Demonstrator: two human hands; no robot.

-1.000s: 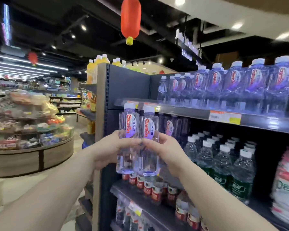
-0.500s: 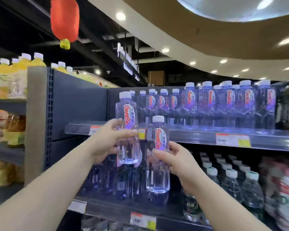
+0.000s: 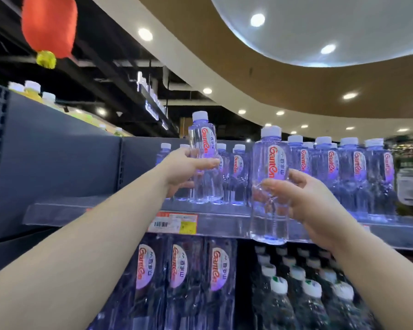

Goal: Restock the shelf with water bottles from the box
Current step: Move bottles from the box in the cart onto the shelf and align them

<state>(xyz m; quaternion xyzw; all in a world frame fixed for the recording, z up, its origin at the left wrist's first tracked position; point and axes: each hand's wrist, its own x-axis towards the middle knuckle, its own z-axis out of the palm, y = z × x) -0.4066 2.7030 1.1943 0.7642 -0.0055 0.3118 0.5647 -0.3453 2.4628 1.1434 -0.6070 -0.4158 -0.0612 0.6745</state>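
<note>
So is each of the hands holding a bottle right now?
Yes, the left hand grips one water bottle over the shelf, and the right hand grips another.

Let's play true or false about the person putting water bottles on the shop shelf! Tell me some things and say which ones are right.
1. Each hand holds a water bottle. True: the left hand grips the left bottle and the right hand grips the right bottle.
2. The bottle caps are red. False: they are white.
3. The top shelf is full at its left end. False: that part is bare.
4. A red lantern hangs overhead. True.
</note>
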